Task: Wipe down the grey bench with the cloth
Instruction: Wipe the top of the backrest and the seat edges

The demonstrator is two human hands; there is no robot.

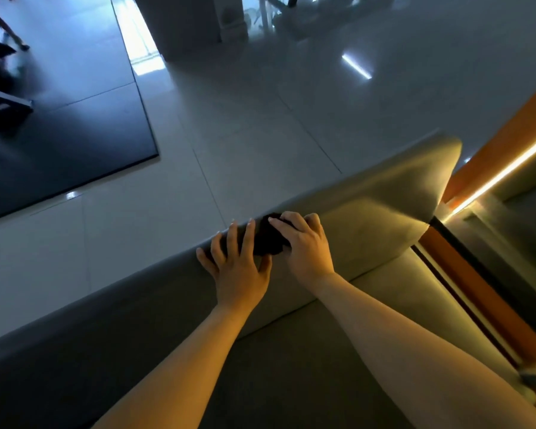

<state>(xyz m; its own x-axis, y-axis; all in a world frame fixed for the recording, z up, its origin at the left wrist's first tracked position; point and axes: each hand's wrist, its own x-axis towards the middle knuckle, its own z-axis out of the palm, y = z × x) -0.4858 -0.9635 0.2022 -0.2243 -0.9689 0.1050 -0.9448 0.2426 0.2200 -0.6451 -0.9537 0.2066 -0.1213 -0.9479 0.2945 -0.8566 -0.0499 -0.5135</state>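
Cloth [270,239], dark and bunched small, is seen on the rounded top edge of the grey bench [384,218], right at the lip that falls away to the tiled floor [229,119]. It is gripped by the right hand [304,246], whose fingers are curled over it. The left hand [239,267] is laid flat just beside it, fingers straight and spread, with the longer ones resting on the cloth's left part and on the edge; nothing is clasped by it.

Several slips can be expected from here. Because the cloth is worked so close to the lip, it could be pushed over and dropped to the floor if a stroke is carried too far outward. Because it is wadded, only a narrow strip is likely covered per pass, so bands of the upholstery may be left untouched. If the cloth is pinned by the left fingers while being pulled by the right hand, it may be dragged out of the grip. In such dim light, missed patches would hardly be noticed, and how much has been wiped cannot be told.
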